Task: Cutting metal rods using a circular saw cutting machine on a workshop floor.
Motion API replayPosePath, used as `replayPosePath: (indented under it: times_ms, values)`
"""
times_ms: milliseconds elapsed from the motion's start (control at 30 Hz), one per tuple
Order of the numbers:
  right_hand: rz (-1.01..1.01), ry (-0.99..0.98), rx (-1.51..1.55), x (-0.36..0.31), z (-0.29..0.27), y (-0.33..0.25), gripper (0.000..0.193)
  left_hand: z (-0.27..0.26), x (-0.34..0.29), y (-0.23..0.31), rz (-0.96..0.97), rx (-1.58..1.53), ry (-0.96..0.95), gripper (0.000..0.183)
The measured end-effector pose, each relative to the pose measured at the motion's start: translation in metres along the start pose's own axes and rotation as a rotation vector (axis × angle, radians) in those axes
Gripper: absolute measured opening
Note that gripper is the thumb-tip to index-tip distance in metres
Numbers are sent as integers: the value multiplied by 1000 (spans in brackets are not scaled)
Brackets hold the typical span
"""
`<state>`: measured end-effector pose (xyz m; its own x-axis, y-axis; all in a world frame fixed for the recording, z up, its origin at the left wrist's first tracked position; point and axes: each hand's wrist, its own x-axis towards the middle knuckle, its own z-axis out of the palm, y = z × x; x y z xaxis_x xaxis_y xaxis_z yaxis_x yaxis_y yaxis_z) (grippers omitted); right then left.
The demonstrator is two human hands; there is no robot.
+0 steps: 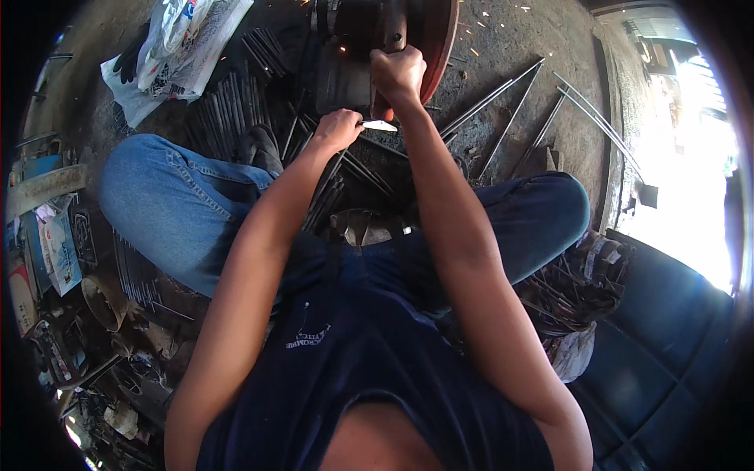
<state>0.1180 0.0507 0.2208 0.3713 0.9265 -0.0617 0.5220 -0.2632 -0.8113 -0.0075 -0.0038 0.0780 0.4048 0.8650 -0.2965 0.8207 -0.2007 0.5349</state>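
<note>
My right hand [398, 72] is wrapped round the handle of a red cut-off saw [441, 47] at the top middle. Orange sparks fly about the machine. My left hand [339, 130], just left of and nearer than the right, is closed on a short, pale, flat metal piece [380, 125]. The piece's bright end points right, below the saw handle; its other end is hidden in my fingers. The saw's disc and whatever it touches cannot be made out.
Bundles of dark metal rods [229, 110] lie left of the saw, and longer rods [503, 98] spread to the right. A white plastic bag [169, 59] sits at upper left. Scrap and boxes [59, 243] crowd the left side. Coiled wire [581, 282] lies beside my right knee.
</note>
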Motion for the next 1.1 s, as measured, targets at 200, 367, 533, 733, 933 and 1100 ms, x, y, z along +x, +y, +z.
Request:
replayPosePath:
  times_ms: [200, 367, 533, 733, 933, 1100]
  values:
    - [-10, 21, 0, -1, 0, -1, 32, 1, 0, -1, -11, -26, 4, 25]
    - [-9, 15, 15, 0, 1, 0, 33, 1, 1, -2, -21, -35, 15, 25]
    - [38, -20, 8, 2, 2, 3, 38, 1, 1, -1, -27, -26, 4, 26]
    - [31, -19, 8, 3, 2, 3, 38, 1, 1, -2, -16, -35, 17, 25]
    - [17, -17, 14, 2, 1, 3, 38, 1, 4, -3, -13, -27, 18, 25]
    - [33, -35, 31, 2, 0, 3, 38, 1, 4, -3, 6, -26, 18, 25]
